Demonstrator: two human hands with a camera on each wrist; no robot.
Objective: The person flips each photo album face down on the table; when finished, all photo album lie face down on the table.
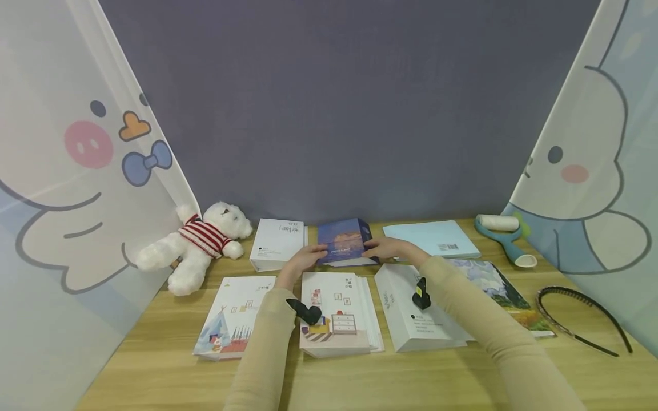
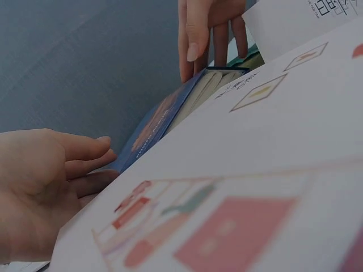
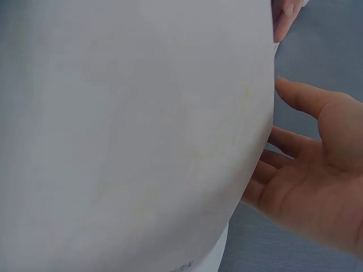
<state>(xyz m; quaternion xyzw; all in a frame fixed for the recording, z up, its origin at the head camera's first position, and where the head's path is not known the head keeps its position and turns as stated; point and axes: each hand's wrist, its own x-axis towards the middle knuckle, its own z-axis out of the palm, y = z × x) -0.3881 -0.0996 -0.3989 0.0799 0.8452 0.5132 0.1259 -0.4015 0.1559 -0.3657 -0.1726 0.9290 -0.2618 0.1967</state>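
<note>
A blue photo album [image 1: 340, 238] with a sunset-like picture on its cover lies at the back middle of the table. My left hand [image 1: 308, 257] reaches its left edge, the fingertips overlapping the cover. At the opposite edge is my right hand [image 1: 382, 248], its fingers along the album's side. In the left wrist view, the left hand's fingers [image 2: 91, 164] stretch toward the album [image 2: 153, 127], and the right hand [image 2: 210, 31] points down at its far end. A white book hides part of the right fingers [image 3: 289, 147] in the right wrist view.
White illustrated books [image 1: 329, 302] [image 1: 233, 314] and a thick white book [image 1: 411, 319] stand in front. Behind are another white book [image 1: 277, 242] and a pale blue one [image 1: 426, 237]. A teddy bear [image 1: 203, 242] lies left; a lint roller [image 1: 504, 234], painting-covered book [image 1: 519, 302] and headband [image 1: 570, 337] lie right.
</note>
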